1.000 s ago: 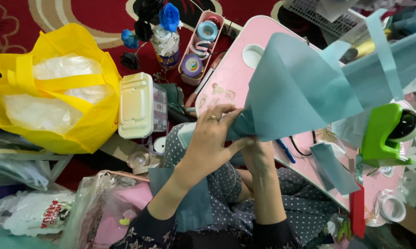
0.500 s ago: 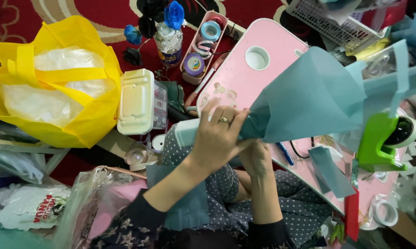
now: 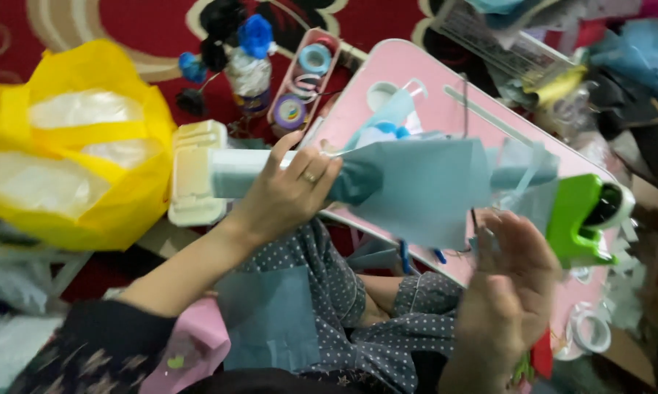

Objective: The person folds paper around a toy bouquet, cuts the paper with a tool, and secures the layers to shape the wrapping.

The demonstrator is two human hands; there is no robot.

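We see a roll of teal-blue paper (image 3: 416,182) lying almost level across the middle of the frame; its left end is a tight, pale tube running toward the centre left; its right part fans out into a broad flat sheet hanging down to centre right, with narrow strips trailing toward the upper right; the surface looks matte and thin, creased where it is gathered at the centre; a separate flat piece of the same teal paper (image 3: 271,321) lies at lower centre.

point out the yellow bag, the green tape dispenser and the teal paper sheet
yellow bag (image 3: 136,193), head view, on its right side wall
green tape dispenser (image 3: 573,219), head view, on its green body
teal paper sheet (image 3: 424,186), head view, middle of the sheet
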